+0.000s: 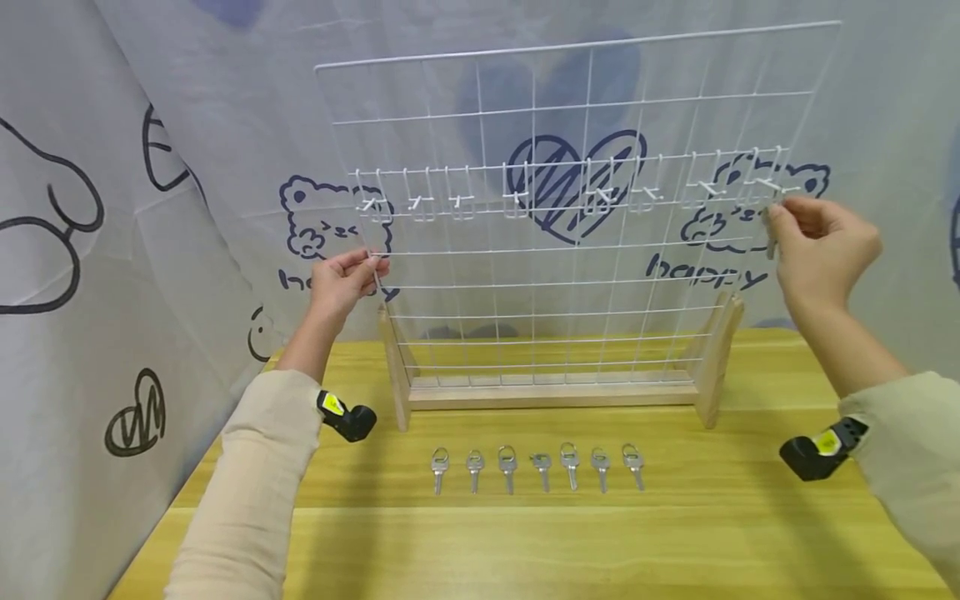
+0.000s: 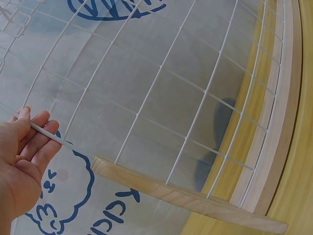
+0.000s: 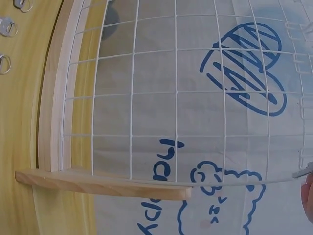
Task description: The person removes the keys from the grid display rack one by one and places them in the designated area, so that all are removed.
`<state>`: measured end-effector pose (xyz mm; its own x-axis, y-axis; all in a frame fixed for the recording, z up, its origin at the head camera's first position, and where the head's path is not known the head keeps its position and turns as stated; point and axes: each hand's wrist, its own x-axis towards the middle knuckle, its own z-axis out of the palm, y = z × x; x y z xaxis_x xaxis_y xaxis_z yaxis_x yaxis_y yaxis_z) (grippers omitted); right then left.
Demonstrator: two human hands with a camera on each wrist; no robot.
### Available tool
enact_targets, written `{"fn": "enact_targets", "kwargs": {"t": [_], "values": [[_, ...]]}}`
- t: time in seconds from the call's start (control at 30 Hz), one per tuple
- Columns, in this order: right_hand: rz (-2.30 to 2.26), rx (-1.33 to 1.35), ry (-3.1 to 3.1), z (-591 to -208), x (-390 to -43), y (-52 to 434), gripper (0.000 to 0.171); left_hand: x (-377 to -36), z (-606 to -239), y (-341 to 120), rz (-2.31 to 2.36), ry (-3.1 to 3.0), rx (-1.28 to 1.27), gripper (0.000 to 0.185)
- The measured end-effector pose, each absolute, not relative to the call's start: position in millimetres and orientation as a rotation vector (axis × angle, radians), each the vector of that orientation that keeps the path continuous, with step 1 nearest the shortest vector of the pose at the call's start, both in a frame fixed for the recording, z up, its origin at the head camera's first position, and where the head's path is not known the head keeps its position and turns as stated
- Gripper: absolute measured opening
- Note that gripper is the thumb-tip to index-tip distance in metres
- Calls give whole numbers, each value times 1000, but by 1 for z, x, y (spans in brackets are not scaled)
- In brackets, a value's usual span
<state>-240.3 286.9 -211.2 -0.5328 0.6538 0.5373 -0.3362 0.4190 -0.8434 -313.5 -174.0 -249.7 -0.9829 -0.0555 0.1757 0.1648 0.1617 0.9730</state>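
A white wire grid panel point(image 1: 534, 248) stands upright in a wooden stand point(image 1: 553, 395). Several white hooks point(image 1: 515, 200) hang in a row across it. My left hand point(image 1: 345, 282) pinches the panel's left side wire between thumb and fingers, as the left wrist view also shows. Beside the rightmost hook point(image 1: 767, 183), my right hand point(image 1: 828, 246) holds a silver key point(image 1: 771, 233), mostly covered by the thumb and fingers. In the right wrist view only the fingertips of the right hand point(image 3: 308, 196) show, at the right edge.
Several silver keys with rings point(image 1: 507, 471) lie in a row on the yellow wooden table point(image 1: 525, 542), in front of the stand. A pale cloth point(image 1: 187, 275) printed with hearts and cartoon faces hangs behind and to the left.
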Motion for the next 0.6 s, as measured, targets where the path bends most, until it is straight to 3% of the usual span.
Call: {"fn": "enact_targets", "kwargs": {"t": [0.4, 0.6], "values": [[1097, -224, -1758, -206, -228, 282, 13, -312, -250, -174, -1879, -2307, -101, 37], [1084, -247, -1764, -203, -220, 281, 19, -312, -250, -174, -1884, -2304, -107, 37]]}}
